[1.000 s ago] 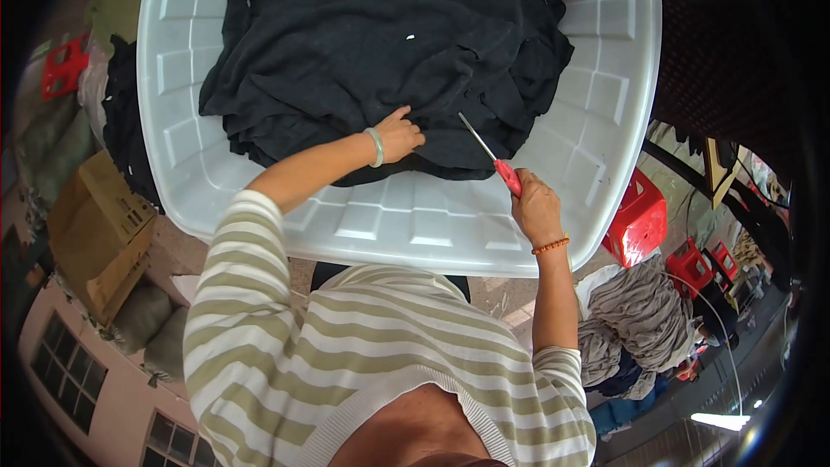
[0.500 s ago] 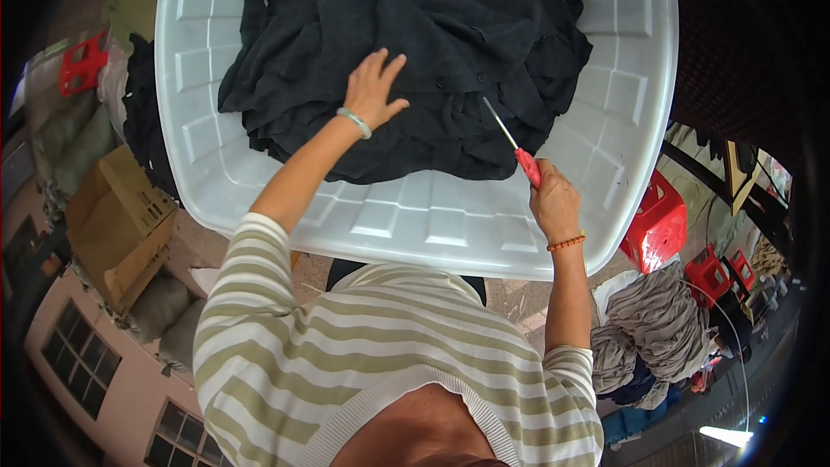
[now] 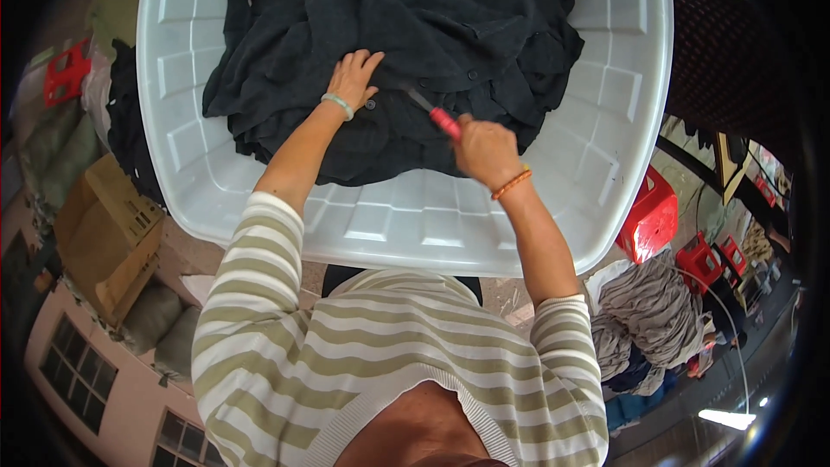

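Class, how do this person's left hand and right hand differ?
The left hand lies open on the black cloth; the right hand is closed around a red-handled tool. The left hand has a pale bangle; the right hand, an orange bracelet. Both are gloveless, over the white tub.

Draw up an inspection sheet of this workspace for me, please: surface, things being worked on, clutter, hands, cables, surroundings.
Surface: white plastic tub, its bottom largely covered.
Job's things: heaped black garments with buttons showing; red-handled tool with slim metal shaft, exact type unclear.
Clutter: open cardboard box at left; red plastic stools and grey cloth bundle at right.
Hands: left hand palm down on the garments; right hand gripping the tool.
Cables: thin pale cord at right, purpose unclear.
Surroundings: pink wall with paned windows.
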A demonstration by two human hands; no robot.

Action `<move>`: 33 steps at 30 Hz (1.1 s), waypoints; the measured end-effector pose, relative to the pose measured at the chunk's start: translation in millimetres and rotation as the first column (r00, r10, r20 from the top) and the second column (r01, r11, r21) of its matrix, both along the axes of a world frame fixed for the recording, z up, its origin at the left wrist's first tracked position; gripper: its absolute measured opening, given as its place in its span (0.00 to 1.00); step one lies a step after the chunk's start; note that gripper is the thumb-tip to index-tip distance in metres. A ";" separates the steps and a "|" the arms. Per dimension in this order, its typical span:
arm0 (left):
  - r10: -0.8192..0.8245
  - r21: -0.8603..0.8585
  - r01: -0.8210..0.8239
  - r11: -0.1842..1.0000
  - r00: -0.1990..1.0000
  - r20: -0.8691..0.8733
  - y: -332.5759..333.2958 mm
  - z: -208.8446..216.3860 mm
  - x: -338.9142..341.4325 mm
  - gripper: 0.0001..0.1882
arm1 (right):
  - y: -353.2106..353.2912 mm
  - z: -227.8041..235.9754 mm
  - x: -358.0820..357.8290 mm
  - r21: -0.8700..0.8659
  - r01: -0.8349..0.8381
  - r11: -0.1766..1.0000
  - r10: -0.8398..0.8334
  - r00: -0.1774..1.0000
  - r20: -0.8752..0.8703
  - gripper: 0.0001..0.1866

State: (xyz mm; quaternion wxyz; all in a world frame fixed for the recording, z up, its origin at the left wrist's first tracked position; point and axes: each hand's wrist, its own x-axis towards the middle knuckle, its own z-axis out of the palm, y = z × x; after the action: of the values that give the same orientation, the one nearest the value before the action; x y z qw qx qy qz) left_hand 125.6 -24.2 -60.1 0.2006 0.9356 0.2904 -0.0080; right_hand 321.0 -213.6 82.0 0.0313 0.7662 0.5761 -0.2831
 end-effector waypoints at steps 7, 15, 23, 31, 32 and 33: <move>0.049 -0.026 -0.048 0.998 0.998 0.040 3.7 -11.2 -7.6 0.27 | -25.5 -13.9 78.8 0.091 0.312 0.946 -0.321 0.852 0.413 0.05; -0.002 -0.225 -0.016 0.974 0.997 -0.080 -0.5 35.4 -70.6 0.18 | -10.2 14.1 -5.5 0.099 0.049 0.994 -0.038 0.993 -0.108 0.05; 0.026 -0.127 -0.103 0.987 0.865 -0.501 26.3 101.7 -82.2 0.24 | -23.6 -7.0 3.7 0.141 0.135 0.981 -0.126 0.990 -0.071 0.04; -0.370 0.160 0.347 0.924 0.918 0.144 30.1 22.3 130.6 0.31 | -13.9 7.4 35.4 0.069 0.262 0.963 -0.263 0.965 0.001 0.09; -0.378 0.136 0.363 0.922 0.920 0.106 27.3 5.5 151.0 0.33 | -13.5 9.1 41.7 0.033 0.294 0.955 -0.294 0.956 0.000 0.11; -0.382 0.129 0.389 0.912 0.921 -0.075 24.6 -10.6 166.9 0.34 | -16.1 4.3 47.6 0.034 0.294 0.955 -0.294 0.956 0.001 0.11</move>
State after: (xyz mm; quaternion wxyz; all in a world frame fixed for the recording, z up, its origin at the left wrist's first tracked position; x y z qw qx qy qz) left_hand 292.5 0.4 -70.7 0.1214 0.9858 0.1047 -0.0493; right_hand 368.5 -229.7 86.4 -0.0220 0.8446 0.4604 -0.2726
